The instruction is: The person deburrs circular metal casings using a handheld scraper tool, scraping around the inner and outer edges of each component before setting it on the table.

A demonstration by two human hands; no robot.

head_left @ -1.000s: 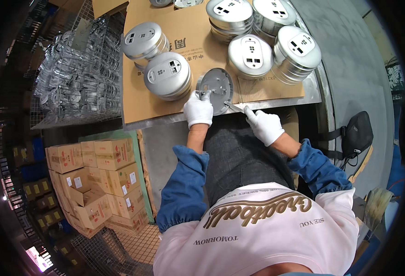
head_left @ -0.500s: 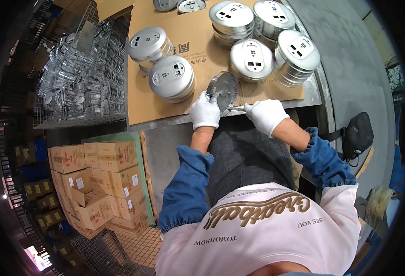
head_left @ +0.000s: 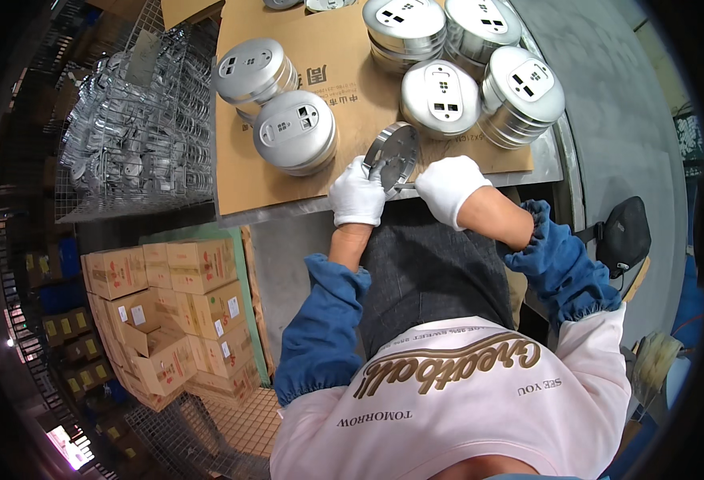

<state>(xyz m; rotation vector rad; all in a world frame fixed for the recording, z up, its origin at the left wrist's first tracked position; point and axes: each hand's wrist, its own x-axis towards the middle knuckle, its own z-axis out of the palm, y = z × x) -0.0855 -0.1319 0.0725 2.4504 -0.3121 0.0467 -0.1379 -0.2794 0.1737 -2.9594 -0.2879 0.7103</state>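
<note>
Round metal cover (head_left: pixel 402 152), silver-grey, shallow-rimmed, shiny, tilted steeply

Left hand (head_left: pixel 357 196) and right hand (head_left: pixel 452 192) are gloved in plain white. The round dish (head_left: pixel 402 150) is silver-grey, its inner face darker. The lidded drums (head_left: pixel 294 132) are silver, patterned with black rectangles and clustered dark dots. The cardboard sheet (head_left: pixel 368 108) is tan with dark print; the sleeve covers (head_left: pixel 324 320) are denim blue, the trousers (head_left: pixel 428 276) charcoal, the shirt (head_left: pixel 464 424) pale pink with brown lettering. The cartons (head_left: pixel 208 270) are brown, marked in red; the bag (head_left: pixel 624 236) is black.
</note>
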